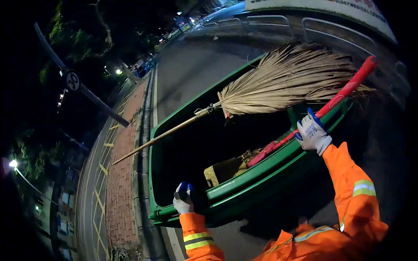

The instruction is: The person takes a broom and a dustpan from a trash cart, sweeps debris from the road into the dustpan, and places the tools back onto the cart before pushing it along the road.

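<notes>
My left hand (183,198), in a white and blue glove, grips the near left corner of a green bin (235,187); a small dark object shows at its fingers. My right hand (314,132), gloved alike, is closed round a red handle (344,93) that slants up to the right above the bin's near rim. Across the bin lies a palm-leaf broom (287,78), its bamboo stick (170,140) reaching past the left rim. Inside are a yellowish container (224,172), some dry debris (250,155) and a red item (265,152).
Left of the bin run a curb (141,174) and a red brick pavement (122,191). A pole with a round "30" sign (72,81) leans there. Metal railings (339,29) and a white lettered wall (322,8) stand beyond the dark road (187,69).
</notes>
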Motion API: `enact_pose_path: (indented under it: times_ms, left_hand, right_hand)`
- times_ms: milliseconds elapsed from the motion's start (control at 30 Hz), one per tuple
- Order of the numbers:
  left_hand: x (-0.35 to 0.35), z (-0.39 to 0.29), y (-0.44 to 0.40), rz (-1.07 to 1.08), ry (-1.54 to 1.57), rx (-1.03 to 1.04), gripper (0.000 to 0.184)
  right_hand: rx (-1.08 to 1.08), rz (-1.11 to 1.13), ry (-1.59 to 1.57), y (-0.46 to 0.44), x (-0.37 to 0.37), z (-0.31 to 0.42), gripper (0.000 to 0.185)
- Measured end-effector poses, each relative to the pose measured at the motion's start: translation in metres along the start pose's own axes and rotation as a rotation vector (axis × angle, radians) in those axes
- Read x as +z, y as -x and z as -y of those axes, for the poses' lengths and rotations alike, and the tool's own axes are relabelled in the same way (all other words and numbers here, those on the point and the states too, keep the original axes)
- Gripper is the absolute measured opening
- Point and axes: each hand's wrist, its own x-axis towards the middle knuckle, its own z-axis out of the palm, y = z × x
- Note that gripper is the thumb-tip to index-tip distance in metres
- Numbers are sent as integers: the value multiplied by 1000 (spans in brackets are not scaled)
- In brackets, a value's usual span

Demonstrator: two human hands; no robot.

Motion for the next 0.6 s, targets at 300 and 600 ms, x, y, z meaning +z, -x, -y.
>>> enact_pose_path:
  times_ms: [300, 600]
  left_hand:
    - [-9, -62, 19, 75, -198, -191, 33]
    - [20, -16, 21, 1, 89, -265, 30]
  right_hand:
    - [3, 7, 74, -4, -2, -16, 38]
    - [17, 161, 139, -9, -7, -12, 39]
